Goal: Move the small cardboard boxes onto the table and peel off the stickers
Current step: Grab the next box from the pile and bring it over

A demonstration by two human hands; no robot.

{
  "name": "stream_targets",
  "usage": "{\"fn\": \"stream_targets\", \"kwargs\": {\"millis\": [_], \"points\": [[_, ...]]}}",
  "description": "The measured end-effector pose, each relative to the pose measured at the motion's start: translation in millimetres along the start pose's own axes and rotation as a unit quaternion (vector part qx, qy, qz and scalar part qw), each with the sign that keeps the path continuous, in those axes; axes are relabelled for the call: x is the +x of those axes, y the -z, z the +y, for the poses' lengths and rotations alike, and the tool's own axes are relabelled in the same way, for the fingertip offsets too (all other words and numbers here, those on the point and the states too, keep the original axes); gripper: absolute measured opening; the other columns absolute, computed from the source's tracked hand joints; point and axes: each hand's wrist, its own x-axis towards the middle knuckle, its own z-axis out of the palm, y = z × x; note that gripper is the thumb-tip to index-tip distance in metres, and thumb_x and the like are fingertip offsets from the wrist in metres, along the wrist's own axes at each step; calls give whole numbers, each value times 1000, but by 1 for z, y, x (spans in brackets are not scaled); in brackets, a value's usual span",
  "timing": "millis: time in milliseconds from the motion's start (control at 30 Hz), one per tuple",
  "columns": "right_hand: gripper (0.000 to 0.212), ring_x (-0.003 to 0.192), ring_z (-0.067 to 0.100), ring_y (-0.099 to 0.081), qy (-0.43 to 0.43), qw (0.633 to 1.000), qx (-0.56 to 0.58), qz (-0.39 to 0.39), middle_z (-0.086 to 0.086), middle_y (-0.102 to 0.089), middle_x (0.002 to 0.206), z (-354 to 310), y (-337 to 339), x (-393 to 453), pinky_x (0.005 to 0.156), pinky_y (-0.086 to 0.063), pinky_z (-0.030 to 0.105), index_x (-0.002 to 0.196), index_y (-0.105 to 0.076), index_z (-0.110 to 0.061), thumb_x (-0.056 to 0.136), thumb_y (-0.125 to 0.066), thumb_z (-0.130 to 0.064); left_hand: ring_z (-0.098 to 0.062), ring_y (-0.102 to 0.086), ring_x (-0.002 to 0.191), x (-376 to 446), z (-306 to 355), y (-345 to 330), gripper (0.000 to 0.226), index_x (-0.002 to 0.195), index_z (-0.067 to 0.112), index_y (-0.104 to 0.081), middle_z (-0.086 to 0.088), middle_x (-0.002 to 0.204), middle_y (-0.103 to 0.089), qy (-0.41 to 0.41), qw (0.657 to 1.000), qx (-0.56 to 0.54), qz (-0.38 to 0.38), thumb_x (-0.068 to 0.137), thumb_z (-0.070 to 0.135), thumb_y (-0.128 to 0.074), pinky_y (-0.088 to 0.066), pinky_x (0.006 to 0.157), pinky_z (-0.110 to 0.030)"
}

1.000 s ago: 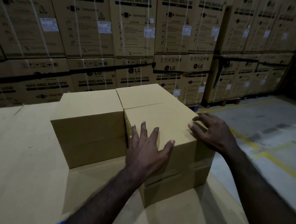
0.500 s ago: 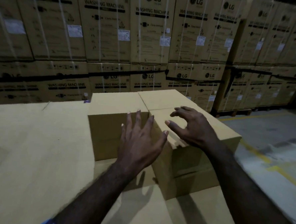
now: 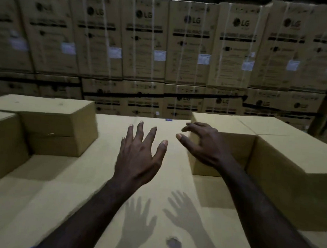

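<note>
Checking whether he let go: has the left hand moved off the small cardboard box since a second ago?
Yes. The left hand lay on the right-hand box; now it hovers open, left of that box, over the bare cardboard-covered table, touching nothing.

Left hand spread; right hand loosely curled, both empty.

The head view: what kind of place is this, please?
Most likely a warehouse for appliances. A wall of stacked LG washing machine cartons, strapped and labelled, fills the background. Plain small cardboard boxes sit on a cardboard-covered table in front.
</note>
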Motion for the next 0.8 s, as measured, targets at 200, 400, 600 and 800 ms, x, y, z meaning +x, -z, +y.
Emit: {"fn": "stream_targets", "kwargs": {"millis": [200, 400, 600, 800], "points": [[53, 127, 11, -46, 74, 994, 78, -16, -6, -60, 131, -121, -69, 33, 96, -42, 34, 117, -64, -30, 88, -43, -69, -19, 7, 149, -28, -106, 80, 66, 151, 39, -19, 3, 162, -1, 74, 996, 49, 28, 91, 68, -18, -14, 117, -49], [54, 127, 11, -47, 130, 983, 126, -43, -7, -61, 129, -211, -130, 64, 98, -45, 37, 118, -64, -28, 88, -43, -68, -18, 5, 149, -43, -186, 128, 71, 150, 39, -22, 4, 162, -3, 127, 987, 79, 56, 86, 70, -15, -12, 119, -46], [64, 122, 14, -51, 130, 976, 161, -65, -2, -60, 131, -257, -195, 103, 94, -47, 37, 118, -63, -31, 83, -33, -77, -17, 5, 149, -28, -252, 147, 71, 150, 39, -21, 4, 162, -1, 162, 981, 97, 43, 88, 71, -10, -11, 119, -48], [53, 114, 17, -55, 119, 971, 192, -72, 2, -63, 124, -276, -247, 157, 90, -47, 35, 116, -64, -27, 89, -42, -67, -19, 3, 149, 23, -315, 152, 73, 150, 38, -24, 3, 162, -3, 180, 978, 101, 37, 88, 73, -7, -10, 117, -48]]}}
